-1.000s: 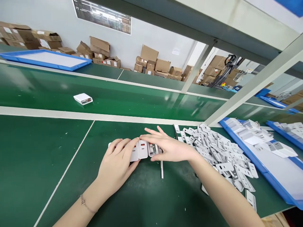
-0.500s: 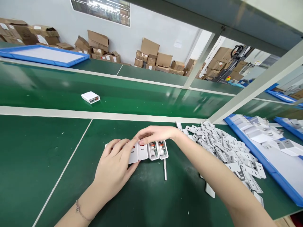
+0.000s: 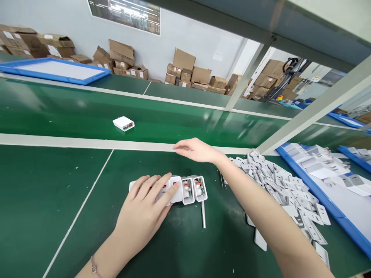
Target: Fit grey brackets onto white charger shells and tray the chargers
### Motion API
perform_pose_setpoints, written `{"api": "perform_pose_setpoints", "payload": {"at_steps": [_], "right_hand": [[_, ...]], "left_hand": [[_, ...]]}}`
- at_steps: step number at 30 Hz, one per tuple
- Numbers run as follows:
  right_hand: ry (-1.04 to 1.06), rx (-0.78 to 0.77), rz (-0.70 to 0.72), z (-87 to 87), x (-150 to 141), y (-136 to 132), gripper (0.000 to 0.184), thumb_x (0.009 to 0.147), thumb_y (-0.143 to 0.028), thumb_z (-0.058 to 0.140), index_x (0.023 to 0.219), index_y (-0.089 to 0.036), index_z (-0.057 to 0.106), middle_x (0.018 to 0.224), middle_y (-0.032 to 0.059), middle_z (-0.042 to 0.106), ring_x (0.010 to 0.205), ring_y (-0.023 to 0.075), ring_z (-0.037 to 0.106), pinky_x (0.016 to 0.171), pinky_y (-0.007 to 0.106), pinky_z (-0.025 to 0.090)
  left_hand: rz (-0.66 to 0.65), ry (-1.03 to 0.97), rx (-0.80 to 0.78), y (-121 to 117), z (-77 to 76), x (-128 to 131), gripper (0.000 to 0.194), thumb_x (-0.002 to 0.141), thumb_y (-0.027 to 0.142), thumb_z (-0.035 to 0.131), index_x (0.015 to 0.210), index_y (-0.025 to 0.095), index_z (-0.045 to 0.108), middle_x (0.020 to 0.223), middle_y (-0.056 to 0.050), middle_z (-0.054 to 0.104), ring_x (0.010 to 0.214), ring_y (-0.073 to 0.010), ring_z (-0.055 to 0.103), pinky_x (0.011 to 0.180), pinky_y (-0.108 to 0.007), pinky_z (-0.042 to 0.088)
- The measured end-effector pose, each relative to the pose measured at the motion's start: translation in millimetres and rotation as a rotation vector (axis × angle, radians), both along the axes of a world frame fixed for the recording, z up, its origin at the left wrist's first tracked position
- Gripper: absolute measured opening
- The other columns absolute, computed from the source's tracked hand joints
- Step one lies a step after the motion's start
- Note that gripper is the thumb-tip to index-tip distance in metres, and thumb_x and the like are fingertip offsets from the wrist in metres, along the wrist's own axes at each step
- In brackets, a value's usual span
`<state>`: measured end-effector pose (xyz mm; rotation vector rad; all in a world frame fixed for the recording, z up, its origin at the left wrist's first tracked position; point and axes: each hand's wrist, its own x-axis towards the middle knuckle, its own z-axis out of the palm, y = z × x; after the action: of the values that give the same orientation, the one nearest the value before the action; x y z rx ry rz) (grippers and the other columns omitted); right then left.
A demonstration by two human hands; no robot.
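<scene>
My left hand [image 3: 145, 206] lies over a row of white chargers [image 3: 176, 195], its fingers curled around them and its thumb underneath or beside them. At the row's right end, two open charger housings [image 3: 199, 189] show circuit parts inside, while those under my fingers have flat front covers with port slots. A thin silver rod [image 3: 203, 216] sticks out below the last housing. My right hand [image 3: 195, 150] is raised above the row near the white ledge, holding nothing, its fingers and thumb a little apart. On the green belt to its left lies a single open charger [image 3: 123, 123].
A heap of loose white and grey charger covers [image 3: 278, 189] spreads to the right of my right forearm. Beyond it stands a blue-edged tray [image 3: 324, 200] with white chargers. A slanted post [image 3: 313, 104] rises at the right. Cardboard boxes [image 3: 199, 75] line the wall.
My right hand has moved off the row, up and away towards the belt, uncovering the two open housings. The lone charger on the belt has shifted right. My left hand stays on the row.
</scene>
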<state>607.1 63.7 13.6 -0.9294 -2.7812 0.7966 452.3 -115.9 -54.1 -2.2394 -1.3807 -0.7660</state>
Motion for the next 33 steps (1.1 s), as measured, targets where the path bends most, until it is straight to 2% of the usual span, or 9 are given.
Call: {"api": "perform_pose_setpoints", "payload": {"at_steps": [5,8,10,15,20,23,25,29,33], "right_hand": [[-0.151,0.137,0.052,8.3,-80.6,22.9,0.043,0.092,-0.021,0.049,0.135,-0.015,0.051,0.142,0.0125,0.047,0.129,0.0316,0.045,0.103,0.045,0.039],[-0.243,0.173,0.002,6.6,-125.9,45.1,0.065,0.092,-0.030,0.053,0.150,-0.019,0.027,0.155,0.0173,0.021,0.139,0.0395,0.027,0.105,0.054,0.034],[-0.306,0.174,-0.036,2.2,-147.7,60.0,0.073,0.091,-0.041,0.055,0.152,-0.023,0.021,0.156,0.0187,0.015,0.140,0.0435,0.022,0.104,0.058,0.034],[-0.342,0.201,-0.025,-16.0,-180.2,82.6,0.072,0.090,-0.050,0.055,0.149,-0.022,0.027,0.143,0.0186,0.040,0.129,0.0357,0.043,0.097,0.054,0.043],[-0.198,0.280,0.016,-27.2,-190.4,81.2,0.049,0.092,-0.030,0.057,0.137,-0.018,0.043,0.124,0.0118,0.053,0.111,0.0263,0.054,0.094,0.050,0.045],[-0.083,0.274,0.033,-19.5,-167.3,73.4,0.043,0.093,-0.028,0.054,0.134,-0.019,0.047,0.118,0.0104,0.054,0.096,0.0205,0.059,0.086,0.040,0.049],[0.004,0.276,0.050,-7.7,-129.9,63.7,0.045,0.091,-0.030,0.055,0.134,-0.022,0.046,0.119,0.0086,0.053,0.094,0.0171,0.058,0.083,0.032,0.050],[0.300,0.343,0.084,18.5,-10.7,24.1,0.053,0.083,-0.029,0.064,0.133,-0.022,0.049,0.119,0.0076,0.059,0.098,0.0187,0.058,0.084,0.032,0.050],[0.291,0.352,0.015,23.3,95.7,-34.5,0.058,0.083,-0.025,0.062,0.138,-0.025,0.044,0.129,0.0074,0.057,0.105,0.0198,0.059,0.088,0.034,0.052]], "left_hand": [[0.011,-0.019,0.033,1.5,-1.4,0.8,0.025,0.092,0.018,0.047,0.112,0.015,0.061,0.120,-0.008,0.065,0.101,-0.0269,0.057,0.096,-0.044,0.036],[0.051,-0.026,0.046,2.9,-3.6,3.0,0.030,0.093,0.020,0.044,0.117,0.023,0.060,0.117,-0.004,0.067,0.099,-0.0260,0.058,0.096,-0.044,0.035],[0.056,-0.068,0.082,5.0,-7.0,3.8,0.026,0.092,0.018,0.042,0.108,0.020,0.063,0.116,-0.004,0.067,0.100,-0.0254,0.058,0.097,-0.043,0.035],[0.021,-0.129,0.182,10.7,-16.2,2.5,0.023,0.091,0.015,0.040,0.094,0.013,0.062,0.112,-0.007,0.068,0.101,-0.0249,0.058,0.097,-0.041,0.036],[0.045,-0.101,0.112,6.4,-15.2,1.6,0.026,0.094,0.020,0.038,0.101,0.019,0.062,0.113,-0.003,0.068,0.098,-0.0242,0.058,0.097,-0.041,0.034],[0.016,-0.129,0.071,3.7,-9.9,1.5,0.022,0.092,0.015,0.040,0.096,0.013,0.062,0.115,-0.006,0.067,0.101,-0.0251,0.058,0.098,-0.041,0.036],[0.007,-0.113,0.059,3.2,-6.6,1.0,0.021,0.092,0.013,0.042,0.099,0.012,0.061,0.116,-0.007,0.067,0.101,-0.0257,0.058,0.097,-0.041,0.037],[-0.013,-0.080,0.080,3.4,-4.7,-1.7,0.021,0.092,0.016,0.046,0.107,0.010,0.059,0.118,-0.008,0.066,0.100,-0.0266,0.057,0.096,-0.043,0.037],[-0.015,-0.037,0.091,2.3,-5.3,-3.9,0.026,0.093,0.019,0.048,0.114,0.008,0.055,0.118,-0.010,0.066,0.100,-0.0262,0.057,0.096,-0.043,0.038]]}}
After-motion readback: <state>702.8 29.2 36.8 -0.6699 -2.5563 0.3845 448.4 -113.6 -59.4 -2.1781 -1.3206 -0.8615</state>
